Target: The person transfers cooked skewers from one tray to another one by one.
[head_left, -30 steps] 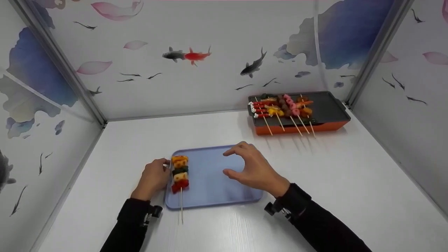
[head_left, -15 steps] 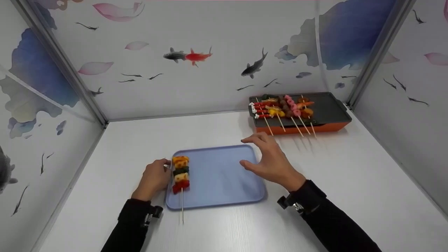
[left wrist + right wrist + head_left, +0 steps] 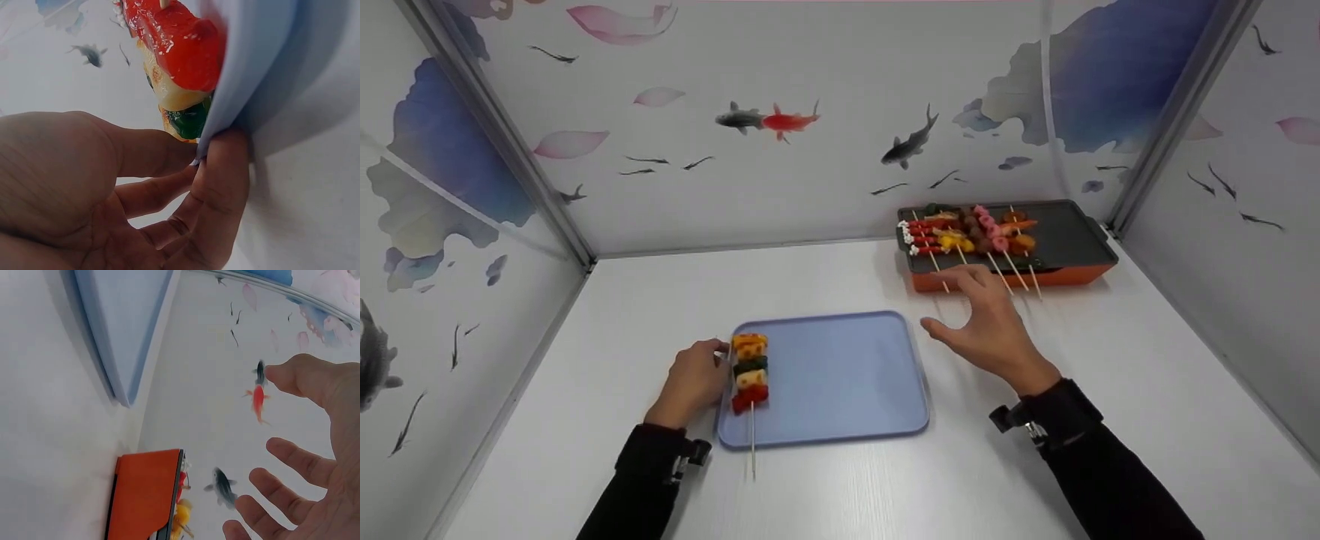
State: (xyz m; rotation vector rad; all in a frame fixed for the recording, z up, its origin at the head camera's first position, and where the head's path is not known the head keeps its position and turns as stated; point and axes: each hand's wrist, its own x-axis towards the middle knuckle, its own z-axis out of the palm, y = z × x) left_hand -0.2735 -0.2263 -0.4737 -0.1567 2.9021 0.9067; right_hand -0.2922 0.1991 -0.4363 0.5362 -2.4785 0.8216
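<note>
A blue tray (image 3: 840, 382) lies on the white table. My left hand (image 3: 690, 382) pinches its left rim between thumb and fingers, as the left wrist view shows close up at the tray edge (image 3: 242, 73). Along that side of the tray rests a skewer (image 3: 751, 375) threaded with yellow, green, cream and red pieces, its bare stick hanging past the front rim. My right hand (image 3: 990, 326) is in the air right of the tray, thumb and fingers spread apart and holding nothing. In the head view its fingertips overlap the front of the orange grill (image 3: 1072, 276).
The grill stands at the back right, with several skewers (image 3: 982, 229) laid across the left part of its dark plate and their sticks jutting over the front. Painted white panels (image 3: 810, 187) enclose the table at the back and both sides.
My right hand has moved right and away from me, from above the tray to near the grill, its fingers staying spread. The left hand keeps its place at the tray.
</note>
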